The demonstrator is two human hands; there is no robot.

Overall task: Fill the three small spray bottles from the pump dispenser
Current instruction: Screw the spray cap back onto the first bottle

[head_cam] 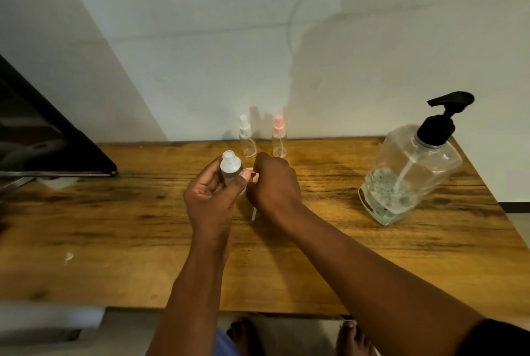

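text: none legible | labels: none legible | numbers: none

A wooden table with dark streaky grain (pixel 315 255) fills the lower half of the frame, set against a pale wall. At its far edge, centre, stand two small clear spray bottles, one white-capped (pixel 247 137), one pink-capped (pixel 279 137), near each other. Toward the right stands a large clear pump dispenser with a black head (pixel 410 172).

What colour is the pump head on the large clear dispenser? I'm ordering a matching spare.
Black, on the large clear pump dispenser; its pump head shows in the head view.
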